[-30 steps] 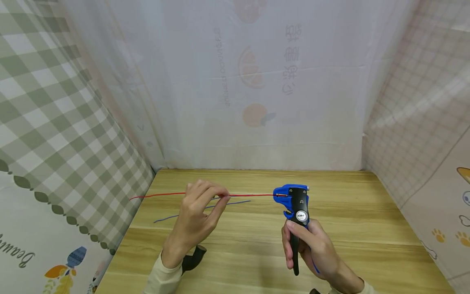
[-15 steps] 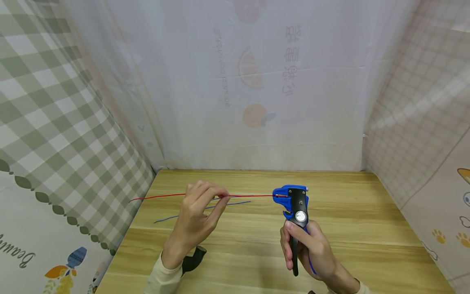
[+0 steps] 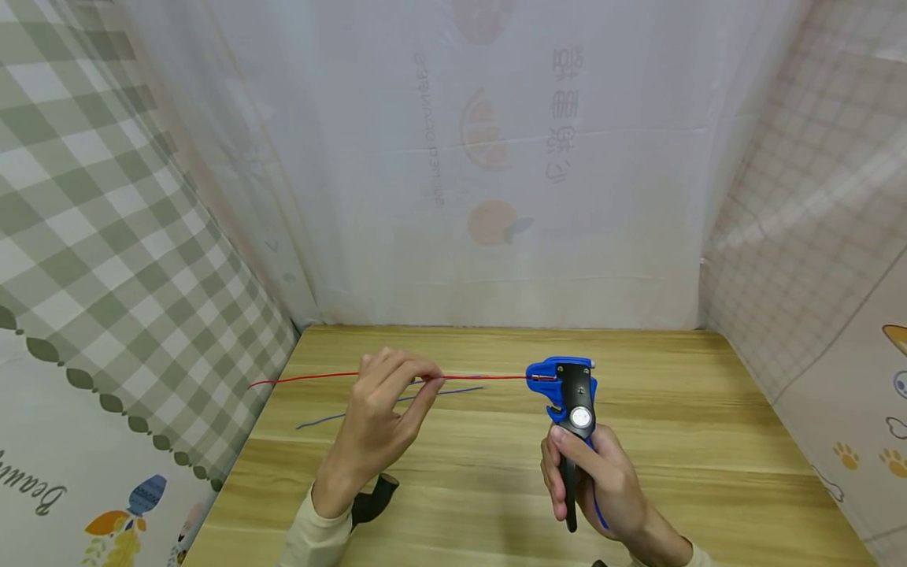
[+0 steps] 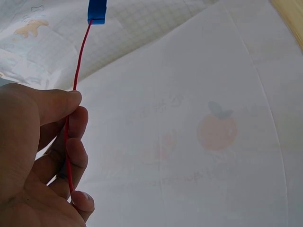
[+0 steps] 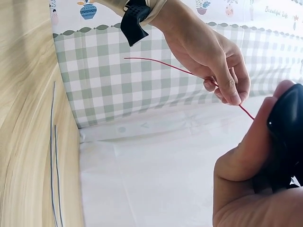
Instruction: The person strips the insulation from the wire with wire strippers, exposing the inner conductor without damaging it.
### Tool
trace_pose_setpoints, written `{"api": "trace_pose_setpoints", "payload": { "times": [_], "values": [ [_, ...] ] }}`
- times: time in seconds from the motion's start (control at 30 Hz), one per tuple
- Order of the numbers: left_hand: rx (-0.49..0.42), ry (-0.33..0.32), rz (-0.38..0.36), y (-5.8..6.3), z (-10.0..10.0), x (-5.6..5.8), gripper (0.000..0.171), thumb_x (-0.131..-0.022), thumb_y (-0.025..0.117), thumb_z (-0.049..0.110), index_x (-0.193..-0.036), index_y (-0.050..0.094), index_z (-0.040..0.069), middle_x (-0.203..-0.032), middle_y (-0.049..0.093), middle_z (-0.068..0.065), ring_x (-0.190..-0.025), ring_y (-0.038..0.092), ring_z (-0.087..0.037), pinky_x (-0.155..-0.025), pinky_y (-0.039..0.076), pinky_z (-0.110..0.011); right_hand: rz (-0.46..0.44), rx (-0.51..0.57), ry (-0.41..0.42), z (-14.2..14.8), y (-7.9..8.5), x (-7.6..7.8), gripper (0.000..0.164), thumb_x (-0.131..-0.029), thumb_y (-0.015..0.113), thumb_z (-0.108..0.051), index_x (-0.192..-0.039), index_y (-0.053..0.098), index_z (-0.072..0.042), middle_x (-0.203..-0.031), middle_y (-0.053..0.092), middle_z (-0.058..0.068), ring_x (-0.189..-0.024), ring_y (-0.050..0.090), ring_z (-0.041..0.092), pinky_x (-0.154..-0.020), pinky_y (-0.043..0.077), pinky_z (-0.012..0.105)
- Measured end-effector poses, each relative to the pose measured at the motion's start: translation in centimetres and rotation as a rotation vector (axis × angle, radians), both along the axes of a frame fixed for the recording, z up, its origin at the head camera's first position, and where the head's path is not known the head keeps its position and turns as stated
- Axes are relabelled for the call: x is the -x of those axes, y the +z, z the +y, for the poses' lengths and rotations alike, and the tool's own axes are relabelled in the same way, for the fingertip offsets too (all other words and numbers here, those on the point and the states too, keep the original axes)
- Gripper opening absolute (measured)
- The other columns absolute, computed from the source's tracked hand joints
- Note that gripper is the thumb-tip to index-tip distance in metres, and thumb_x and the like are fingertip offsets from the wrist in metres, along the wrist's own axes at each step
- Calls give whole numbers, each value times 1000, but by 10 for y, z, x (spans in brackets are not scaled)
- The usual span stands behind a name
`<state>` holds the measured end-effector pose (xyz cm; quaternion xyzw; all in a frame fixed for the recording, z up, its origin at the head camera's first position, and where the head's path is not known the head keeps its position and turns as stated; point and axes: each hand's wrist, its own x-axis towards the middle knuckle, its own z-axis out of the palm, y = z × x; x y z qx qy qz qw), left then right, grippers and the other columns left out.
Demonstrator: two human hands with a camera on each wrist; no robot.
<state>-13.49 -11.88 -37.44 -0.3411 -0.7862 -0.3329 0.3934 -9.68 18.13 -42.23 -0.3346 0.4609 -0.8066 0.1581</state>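
Where my left thumb and fingertips meet, the red wire (image 3: 468, 377) is pinched and held level above the wooden tabletop (image 3: 673, 409), running from that pinch rightward into the blue head of the wire stripper (image 3: 564, 379); its free tail extends the other way, past the back of my left hand (image 3: 379, 413), toward the checked cloth wall (image 3: 120, 236). Seen from my left wrist, the wire passes under my thumb and across the curled fingers (image 4: 75, 156), then climbs to the blue tool tip at the top edge. My right hand (image 3: 602, 480) is wrapped around the stripper's black handles, fingers curled tight about them with the thumb laid along the front just below the round silver pivot, and the tool stands upright with its head level with my left fingertips. From my right wrist, only the black handle end shows beyond my thumb (image 5: 251, 151), with the wire entering behind it. Beneath the red wire, just beyond my left fingers, a thin blue-grey wire (image 3: 368, 411) lies flat on the tabletop. Below my left wrist sits a black strap (image 3: 372, 496) at the cuff of a cream sleeve (image 3: 312, 539). Behind both hands hangs a translucent white sheet (image 3: 496, 157) printed with faint orange fruit.
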Motion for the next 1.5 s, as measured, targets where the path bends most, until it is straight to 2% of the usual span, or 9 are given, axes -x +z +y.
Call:
{"api": "trace_pose_setpoints", "payload": {
  "times": [0.17,0.33,0.47,0.6,0.7,0.83,1.17,1.4,1.5],
  "values": [
    [0,-2,-6,0,0,0,12,-110,77,21,-102,79,11,-96,78,1,-91,66,-18,-84,34,-31,7,14,-5,-1,-1,-1,32,-116,18,7,-93,40,13,-64,39,29,-43,34,49,-35,39,50],
    [2,-4,-7,0,0,0,21,-114,71,28,-102,79,12,-96,78,1,-92,66,-18,-84,34,-31,9,7,-17,-1,-1,-1,33,-116,18,7,-92,40,13,-64,39,28,-42,34,48,-34,39,49],
    [4,-4,-9,-1,0,0,19,-113,73,26,-102,79,12,-96,78,1,-92,66,-18,-84,34,-31,12,-4,-29,-1,-1,-1,33,-116,19,7,-92,41,13,-63,39,28,-42,34,48,-34,40,47],
    [4,-3,-13,0,0,0,5,-102,84,11,-102,79,11,-96,77,1,-92,67,-18,-85,34,-31,19,-8,-35,-2,0,-1,33,-116,19,7,-93,41,12,-63,39,28,-42,34,48,-34,40,47],
    [4,-3,-11,0,0,0,19,-91,89,0,-102,78,11,-96,77,2,-92,67,-18,-85,34,-31,21,0,-31,-2,-1,-1,33,-116,18,7,-92,41,12,-63,38,27,-41,34,47,-33,38,48],
    [7,-5,-8,1,0,0,26,-85,91,-4,-102,78,11,-96,77,1,-92,67,-18,-85,34,-31,23,13,-25,-2,-1,-1,33,-116,18,8,-92,41,12,-62,38,27,-41,34,47,-33,37,49],
    [1,-8,-13,-1,0,0,13,-96,87,4,-102,78,11,-96,77,1,-92,66,-18,-85,34,-31,30,22,-41,-3,-3,-1,34,-115,18,8,-91,42,12,-61,38,27,-39,33,46,-32,38,46],
    [4,-9,-20,-2,0,0,4,-103,83,12,-102,79,11,-97,77,2,-91,66,-18,-84,34,-30,2,10,-64,-3,-3,-1,35,-117,18,5,-89,38,9,-58,35,22,-37,29,44,-32,27,46],
    [-4,-16,-19,-3,0,1,4,-103,83,12,-102,79,11,-96,77,2,-91,66,-18,-84,34,-30,-1,-32,-88,-2,-1,-2,35,-118,20,4,-89,39,8,-58,36,23,-37,30,45,-31,33,43]
  ]
}}
